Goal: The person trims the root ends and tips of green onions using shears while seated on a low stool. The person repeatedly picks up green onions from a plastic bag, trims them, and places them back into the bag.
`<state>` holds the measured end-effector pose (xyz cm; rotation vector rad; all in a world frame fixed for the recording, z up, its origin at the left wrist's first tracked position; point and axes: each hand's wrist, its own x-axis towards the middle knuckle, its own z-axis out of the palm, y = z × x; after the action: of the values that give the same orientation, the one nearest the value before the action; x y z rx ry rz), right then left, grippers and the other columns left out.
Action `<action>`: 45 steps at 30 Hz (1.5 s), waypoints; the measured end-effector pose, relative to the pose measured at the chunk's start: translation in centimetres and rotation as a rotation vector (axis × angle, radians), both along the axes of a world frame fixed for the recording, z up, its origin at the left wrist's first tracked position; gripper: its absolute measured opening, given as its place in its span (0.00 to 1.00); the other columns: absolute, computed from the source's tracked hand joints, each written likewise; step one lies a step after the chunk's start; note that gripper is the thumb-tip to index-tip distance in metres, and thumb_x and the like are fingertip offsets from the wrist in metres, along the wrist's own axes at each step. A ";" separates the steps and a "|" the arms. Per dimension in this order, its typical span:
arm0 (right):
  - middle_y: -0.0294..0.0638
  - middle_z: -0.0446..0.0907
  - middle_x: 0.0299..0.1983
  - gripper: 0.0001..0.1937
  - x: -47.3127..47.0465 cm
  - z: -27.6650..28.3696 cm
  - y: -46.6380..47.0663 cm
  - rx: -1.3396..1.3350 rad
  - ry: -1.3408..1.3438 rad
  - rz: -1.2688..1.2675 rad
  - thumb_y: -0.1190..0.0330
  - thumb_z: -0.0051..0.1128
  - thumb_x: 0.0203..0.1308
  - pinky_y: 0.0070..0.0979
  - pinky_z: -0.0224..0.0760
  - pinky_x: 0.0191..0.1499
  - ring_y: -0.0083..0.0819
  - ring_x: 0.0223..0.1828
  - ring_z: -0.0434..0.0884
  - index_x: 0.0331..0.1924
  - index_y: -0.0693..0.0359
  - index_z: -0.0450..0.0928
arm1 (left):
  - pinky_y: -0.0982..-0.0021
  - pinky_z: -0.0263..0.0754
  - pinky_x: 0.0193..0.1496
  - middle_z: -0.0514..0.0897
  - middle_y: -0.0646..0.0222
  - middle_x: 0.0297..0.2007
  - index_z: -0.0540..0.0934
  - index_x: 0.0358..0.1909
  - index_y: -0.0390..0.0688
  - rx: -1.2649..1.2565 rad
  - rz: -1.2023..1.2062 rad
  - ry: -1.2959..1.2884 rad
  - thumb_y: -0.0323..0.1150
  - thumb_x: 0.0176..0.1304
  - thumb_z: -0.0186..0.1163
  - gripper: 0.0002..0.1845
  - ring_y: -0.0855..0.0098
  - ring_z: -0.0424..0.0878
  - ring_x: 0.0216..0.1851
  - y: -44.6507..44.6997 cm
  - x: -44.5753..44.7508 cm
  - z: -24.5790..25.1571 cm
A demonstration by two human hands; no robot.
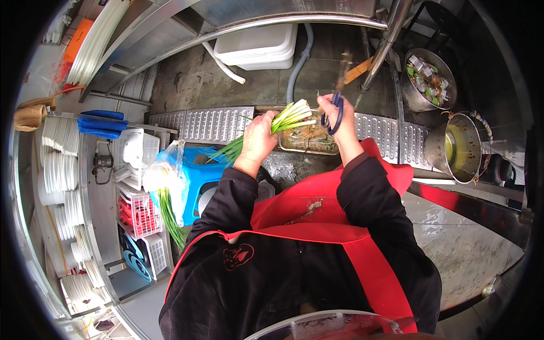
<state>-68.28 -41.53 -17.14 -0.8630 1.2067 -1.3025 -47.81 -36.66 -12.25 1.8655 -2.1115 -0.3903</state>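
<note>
My left hand (258, 136) is closed around a bunch of scallions (293, 115), white ends to the right and green leaves trailing down to the left. My right hand (345, 123) grips scissors with dark blue handles (335, 111). The scissor blades point away from me and are blurred, apart from the scallions. Beneath and between the hands a metal drain basket (309, 144) holds wet plant scraps. On a blue plastic stool (210, 170) to the left rests a clear plastic bag (176, 163), with more scallions (170, 216) hanging down beside it.
Perforated metal drain covers (378, 136) flank the basket. At right stand a metal bucket of waste (429, 80) and a metal pail with yellowish contents (454, 146). White tubs (257, 46) sit beneath a steel counter (272, 21). Shelves of white plates (63, 170) line the left.
</note>
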 end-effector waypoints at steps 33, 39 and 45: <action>0.41 0.81 0.34 0.09 2.2 -1.2 0.6 -0.181 0.106 0.187 0.79 0.58 0.54 0.22 0.76 0.38 0.24 0.34 0.80 0.39 0.66 0.71 | 0.75 0.70 0.50 0.81 0.71 0.44 0.72 0.56 0.38 0.635 0.138 1.167 0.20 0.51 0.65 0.27 0.76 0.77 0.46 -1.3 -0.6 -2.3; 0.36 0.80 0.27 0.12 2.4 -1.5 0.6 -0.153 0.186 0.028 0.71 0.68 0.50 0.21 0.72 0.35 0.20 0.29 0.78 0.32 0.64 0.73 | 0.72 0.75 0.34 0.80 0.68 0.36 0.71 0.55 0.41 0.770 0.248 1.427 0.18 0.52 0.60 0.26 0.74 0.79 0.32 -1.2 -0.9 -2.1; 0.33 0.78 0.28 0.12 2.5 -1.3 0.9 -0.091 0.063 0.110 0.72 0.68 0.52 0.18 0.73 0.35 0.19 0.29 0.77 0.35 0.65 0.73 | 0.74 0.73 0.44 0.80 0.70 0.42 0.71 0.56 0.42 0.650 0.117 1.324 0.17 0.50 0.59 0.28 0.76 0.78 0.40 -0.9 -2.0 -2.0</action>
<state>-65.76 -40.64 -18.39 -1.0290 1.1391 -1.2565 -49.86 -37.53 -14.23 1.2334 -0.9721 -1.8005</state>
